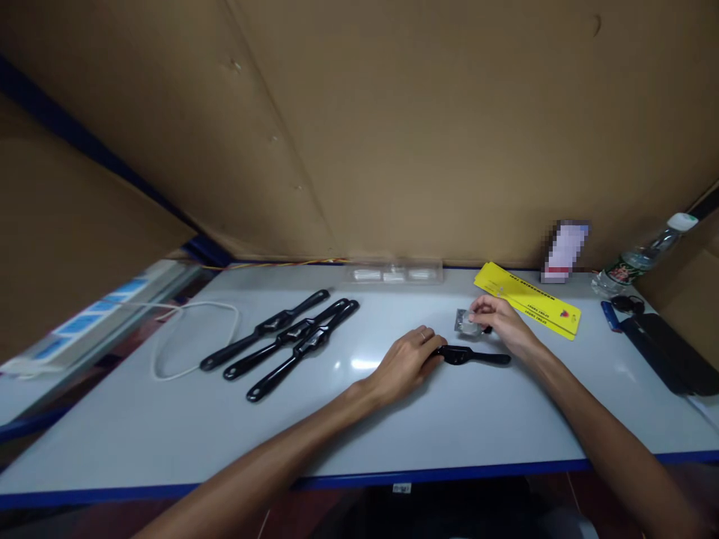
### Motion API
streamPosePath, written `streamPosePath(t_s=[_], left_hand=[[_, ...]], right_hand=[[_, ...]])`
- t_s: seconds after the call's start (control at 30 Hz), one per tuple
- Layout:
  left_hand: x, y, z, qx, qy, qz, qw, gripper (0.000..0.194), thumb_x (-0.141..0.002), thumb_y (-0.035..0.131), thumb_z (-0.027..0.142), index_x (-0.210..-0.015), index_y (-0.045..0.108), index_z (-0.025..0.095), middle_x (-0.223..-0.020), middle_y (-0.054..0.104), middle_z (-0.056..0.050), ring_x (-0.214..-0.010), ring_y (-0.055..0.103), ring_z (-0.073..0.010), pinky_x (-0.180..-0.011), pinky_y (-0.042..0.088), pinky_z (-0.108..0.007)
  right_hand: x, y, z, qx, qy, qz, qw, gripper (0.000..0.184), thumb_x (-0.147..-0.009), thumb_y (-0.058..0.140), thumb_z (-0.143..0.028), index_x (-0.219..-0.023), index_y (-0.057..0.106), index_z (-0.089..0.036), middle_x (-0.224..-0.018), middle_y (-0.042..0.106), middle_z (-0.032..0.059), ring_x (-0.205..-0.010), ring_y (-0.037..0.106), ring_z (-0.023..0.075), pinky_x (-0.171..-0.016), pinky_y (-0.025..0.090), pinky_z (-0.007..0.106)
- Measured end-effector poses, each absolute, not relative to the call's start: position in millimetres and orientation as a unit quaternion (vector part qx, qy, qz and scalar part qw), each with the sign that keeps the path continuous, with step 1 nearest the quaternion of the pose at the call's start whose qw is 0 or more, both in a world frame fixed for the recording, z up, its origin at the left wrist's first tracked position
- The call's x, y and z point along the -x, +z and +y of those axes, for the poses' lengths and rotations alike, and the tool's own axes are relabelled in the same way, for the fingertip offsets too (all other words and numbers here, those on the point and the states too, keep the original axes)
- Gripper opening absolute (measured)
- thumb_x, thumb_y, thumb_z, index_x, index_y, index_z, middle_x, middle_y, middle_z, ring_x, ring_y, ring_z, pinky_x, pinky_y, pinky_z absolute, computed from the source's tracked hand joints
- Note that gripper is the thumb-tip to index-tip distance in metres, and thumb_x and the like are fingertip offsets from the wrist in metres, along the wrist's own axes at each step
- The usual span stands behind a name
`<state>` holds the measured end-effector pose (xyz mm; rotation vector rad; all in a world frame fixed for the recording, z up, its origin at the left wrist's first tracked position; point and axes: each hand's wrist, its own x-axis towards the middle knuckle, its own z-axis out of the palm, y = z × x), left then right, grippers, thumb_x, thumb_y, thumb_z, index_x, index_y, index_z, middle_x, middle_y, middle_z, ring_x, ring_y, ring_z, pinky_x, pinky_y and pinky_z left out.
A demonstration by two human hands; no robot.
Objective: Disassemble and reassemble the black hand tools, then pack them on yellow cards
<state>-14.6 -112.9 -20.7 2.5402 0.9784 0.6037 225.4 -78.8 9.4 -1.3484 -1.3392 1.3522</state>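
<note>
My left hand (409,358) is closed around one end of a black spokeshave (459,355) lying on the table, covering that handle. The other handle points right, free of any hand. Just behind it, my right hand (499,318) pinches a small silvery, see-through packet (466,322) at its right side; what is inside I cannot make out. A small dark piece (487,329) shows under those fingers. To the left, several more black spokeshaves lie side by side at a slant, the nearest one (303,350) a forearm's length from my left hand.
Yellow printed cards (528,299) lie behind my right hand. A clear plastic case (393,273) sits along the back wall. At right are a phone (566,252), a bottle (634,266) and a black pouch (671,352). A white cable (196,305) loops at left.
</note>
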Motion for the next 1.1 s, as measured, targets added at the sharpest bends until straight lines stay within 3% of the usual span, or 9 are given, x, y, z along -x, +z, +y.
streamPosePath(t_s=[0.13, 0.33, 0.53, 0.7, 0.87, 1.0, 1.1], left_hand=[[12, -22, -116, -0.889, 0.211, 0.367, 0.173, 0.01, -0.098, 0.053, 0.018, -0.106, 0.059, 0.02, -0.103, 0.066, -0.006, -0.094, 0.059, -0.0219, -0.082, 0.05, -0.036], [10, -24, -119, -0.892, 0.189, 0.385, 0.145, 0.007, -0.096, 0.055, 0.024, -0.102, 0.057, 0.019, -0.1, 0.063, -0.007, -0.093, 0.056, -0.0242, -0.082, 0.048, -0.041], [7, -26, -120, -0.886, 0.175, 0.411, 0.122, 0.024, -0.094, 0.063, 0.042, -0.096, 0.053, 0.02, -0.097, 0.06, -0.007, -0.087, 0.054, -0.024, -0.077, 0.046, -0.039], [7, -28, -119, -0.886, 0.168, 0.417, 0.114, 0.027, -0.094, 0.065, 0.045, -0.095, 0.053, 0.02, -0.095, 0.06, -0.006, -0.086, 0.055, -0.0231, -0.075, 0.045, -0.037], [7, -27, -119, -0.887, 0.156, 0.421, 0.109, 0.028, -0.095, 0.064, 0.046, -0.094, 0.056, 0.02, -0.094, 0.06, -0.006, -0.087, 0.056, -0.0237, -0.073, 0.045, -0.035], [6, -26, -119, -0.887, 0.145, 0.428, 0.1, 0.03, -0.095, 0.064, 0.048, -0.094, 0.057, 0.019, -0.094, 0.06, -0.007, -0.088, 0.057, -0.0243, -0.073, 0.045, -0.035], [6, -25, -119, -0.888, 0.136, 0.428, 0.099, 0.03, -0.095, 0.064, 0.048, -0.094, 0.057, 0.019, -0.095, 0.06, -0.007, -0.087, 0.058, -0.0238, -0.073, 0.045, -0.035]], right_hand=[[-217, 4, -84, 0.517, 0.542, -0.548, 0.372, 0.04, -0.063, 0.07, -0.022, -0.102, 0.067, -0.02, -0.077, 0.061, -0.0022, -0.067, 0.058, 0.0146, -0.068, 0.045, 0.029], [-210, -3, -89, 0.509, 0.504, -0.61, 0.338, 0.013, -0.07, 0.065, -0.029, -0.078, 0.062, -0.019, -0.074, 0.061, -0.0013, -0.072, 0.056, 0.0156, -0.07, 0.044, 0.028], [-210, -3, -89, 0.499, 0.492, -0.631, 0.333, 0.018, -0.073, 0.068, -0.032, -0.084, 0.061, -0.02, -0.071, 0.06, -0.0027, -0.068, 0.054, 0.0147, -0.067, 0.041, 0.027], [-208, -3, -90, 0.504, 0.461, -0.661, 0.31, 0.022, -0.074, 0.063, -0.022, -0.096, 0.066, -0.02, -0.064, 0.053, -0.0066, -0.063, 0.051, 0.0134, -0.065, 0.038, 0.026], [-206, -2, -93, 0.522, 0.443, -0.664, 0.3, 0.017, -0.074, 0.062, -0.019, -0.09, 0.062, -0.02, -0.065, 0.058, -0.0054, -0.064, 0.053, 0.014, -0.064, 0.037, 0.026], [-208, 4, -94, 0.507, 0.466, -0.672, 0.272, 0.018, -0.075, 0.06, -0.018, -0.092, 0.062, -0.02, -0.058, 0.051, -0.0076, -0.058, 0.047, 0.0125, -0.06, 0.033, 0.025], [-210, 9, -95, 0.501, 0.502, -0.651, 0.27, 0.017, -0.072, 0.063, -0.019, -0.089, 0.059, -0.021, -0.062, 0.057, -0.0062, -0.06, 0.051, 0.013, -0.061, 0.035, 0.025]])
